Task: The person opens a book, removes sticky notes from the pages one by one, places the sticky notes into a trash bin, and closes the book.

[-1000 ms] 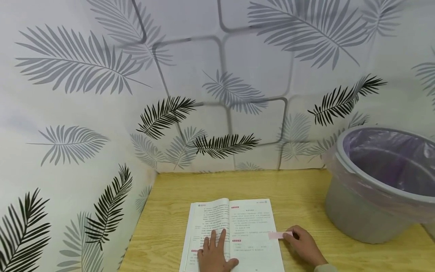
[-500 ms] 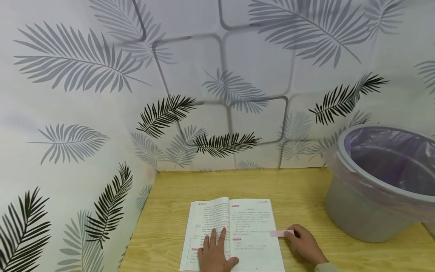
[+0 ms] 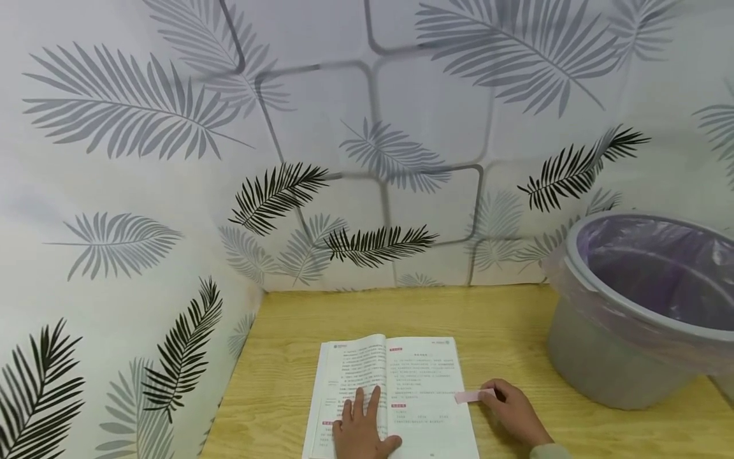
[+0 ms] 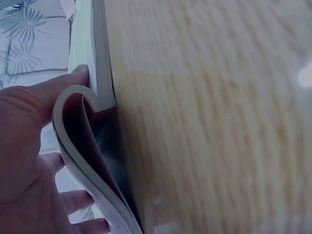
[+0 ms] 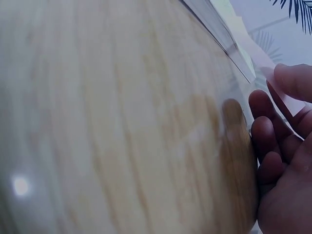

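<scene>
An open book (image 3: 427,370) with printed pages lies on the table. My left hand (image 3: 362,430) rests on its left page with the fingers spread, and the thumb reaches over the middle fold onto the right page. In the left wrist view the same hand (image 4: 29,146) lies over the book's curved lower edge (image 4: 73,141). My right hand (image 3: 513,408), just past the book's right side, pinches a pink paper strip (image 3: 467,396) between thumb and fingers. The strip's left end overlaps the right page. In the right wrist view the pink strip (image 5: 258,56) runs out from under the thumb.
To the right stands a grey bucket (image 3: 619,357) lined with a thin purple-tinted plastic bag (image 3: 642,255). The table (image 3: 287,319) has a wood-grain top. A leaf-patterned covering (image 3: 321,115) hangs behind it and along the left side.
The strip's free end tilts slightly lower than half a second ago. Both hands and the book hold nearly the same place; the whole view has shifted a little.
</scene>
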Available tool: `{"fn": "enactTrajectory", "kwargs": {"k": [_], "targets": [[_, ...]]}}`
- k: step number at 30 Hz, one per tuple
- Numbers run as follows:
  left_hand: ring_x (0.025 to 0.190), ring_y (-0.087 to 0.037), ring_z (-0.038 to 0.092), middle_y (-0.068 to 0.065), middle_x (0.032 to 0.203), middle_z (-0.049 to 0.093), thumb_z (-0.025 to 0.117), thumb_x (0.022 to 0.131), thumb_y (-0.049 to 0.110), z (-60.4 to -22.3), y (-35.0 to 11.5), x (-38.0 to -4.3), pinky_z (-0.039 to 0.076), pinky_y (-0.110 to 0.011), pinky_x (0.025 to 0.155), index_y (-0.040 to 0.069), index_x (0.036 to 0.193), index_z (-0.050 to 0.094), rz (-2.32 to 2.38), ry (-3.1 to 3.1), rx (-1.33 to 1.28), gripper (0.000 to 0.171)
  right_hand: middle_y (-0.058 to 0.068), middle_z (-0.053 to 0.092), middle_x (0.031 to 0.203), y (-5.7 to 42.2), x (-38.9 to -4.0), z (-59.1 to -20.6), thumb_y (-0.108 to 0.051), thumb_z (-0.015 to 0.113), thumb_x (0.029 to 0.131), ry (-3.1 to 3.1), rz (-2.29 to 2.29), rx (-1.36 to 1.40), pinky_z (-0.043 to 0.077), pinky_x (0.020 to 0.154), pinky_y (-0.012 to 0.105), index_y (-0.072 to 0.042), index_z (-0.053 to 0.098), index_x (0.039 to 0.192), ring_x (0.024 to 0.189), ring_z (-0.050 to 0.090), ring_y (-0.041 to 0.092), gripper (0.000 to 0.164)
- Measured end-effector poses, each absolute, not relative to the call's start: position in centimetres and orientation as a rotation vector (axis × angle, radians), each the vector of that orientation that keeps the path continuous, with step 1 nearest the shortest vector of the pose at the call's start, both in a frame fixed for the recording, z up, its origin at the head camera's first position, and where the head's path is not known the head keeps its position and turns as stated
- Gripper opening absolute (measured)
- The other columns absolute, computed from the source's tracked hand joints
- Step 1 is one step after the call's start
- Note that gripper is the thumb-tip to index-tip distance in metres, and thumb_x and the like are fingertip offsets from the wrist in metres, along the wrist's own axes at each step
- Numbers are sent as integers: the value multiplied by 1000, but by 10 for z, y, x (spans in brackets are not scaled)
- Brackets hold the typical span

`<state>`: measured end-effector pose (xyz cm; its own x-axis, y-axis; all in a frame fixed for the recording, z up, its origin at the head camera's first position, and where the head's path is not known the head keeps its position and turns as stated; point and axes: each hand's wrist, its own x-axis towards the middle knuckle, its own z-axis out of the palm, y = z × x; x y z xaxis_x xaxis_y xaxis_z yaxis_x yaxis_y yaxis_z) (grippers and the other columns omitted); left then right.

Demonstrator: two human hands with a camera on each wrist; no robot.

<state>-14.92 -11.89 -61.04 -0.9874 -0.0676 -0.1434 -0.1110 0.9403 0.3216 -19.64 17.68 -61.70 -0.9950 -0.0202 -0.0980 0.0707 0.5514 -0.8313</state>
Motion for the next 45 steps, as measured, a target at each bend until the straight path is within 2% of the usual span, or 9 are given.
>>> {"fn": "enactTrajectory", "kwargs": {"k": [10, 18, 27, 33, 40, 45], "targets": [[131, -45, 36, -16, 149, 36, 73, 63, 64, -607, -121, -152, 32, -70, 95, 22, 146, 35, 493, 2956, -135, 100, 4, 59, 84, 174, -197, -611, -16, 63, 91, 2666, -1478, 46, 39, 66, 27, -6, 66, 98, 75, 45, 15, 12], [131, -47, 36, -17, 149, 37, 72, 63, 66, -611, -121, -154, 32, -71, 95, 21, 146, 36, 493, 2940, -121, 101, 5, 61, 89, 176, -195, -617, -14, 62, 91, 2676, -1442, 79, 42, 71, 31, -7, 65, 96, 80, 48, 17, 9], [130, -49, 35, -20, 149, 36, 69, 63, 69, -610, -122, -153, 31, -72, 93, 18, 146, 36, 550, 2931, -92, 102, 5, 64, 95, 181, -199, -615, -18, 59, 93, 2652, -1439, 74, 44, 74, 33, -7, 65, 98, 82, 50, 17, 13], [129, -49, 37, -20, 148, 36, 69, 64, 69, -610, -123, -152, 33, -71, 92, 18, 146, 35, 533, 2924, -99, 102, 6, 61, 89, 184, -205, -612, -16, 60, 93, 2612, -1551, 120, 44, 72, 30, -3, 66, 101, 80, 49, 16, 17], [128, -49, 38, -19, 148, 37, 68, 65, 69, -615, -121, -151, 34, -71, 92, 19, 146, 35, 517, 2920, -94, 100, 5, 54, 81, 176, -199, -585, -22, 60, 94, 2587, -1595, 109, 41, 61, 28, -1, 64, 106, 70, 45, 16, 24], [128, -50, 37, -20, 148, 37, 67, 65, 70, -614, -122, -151, 32, -72, 93, 18, 146, 36, 534, 2935, -102, 101, 7, 61, 87, 168, -195, -554, -26, 57, 96, 2663, -1613, 17, 42, 63, 29, -6, 65, 102, 74, 48, 16, 22]]}}
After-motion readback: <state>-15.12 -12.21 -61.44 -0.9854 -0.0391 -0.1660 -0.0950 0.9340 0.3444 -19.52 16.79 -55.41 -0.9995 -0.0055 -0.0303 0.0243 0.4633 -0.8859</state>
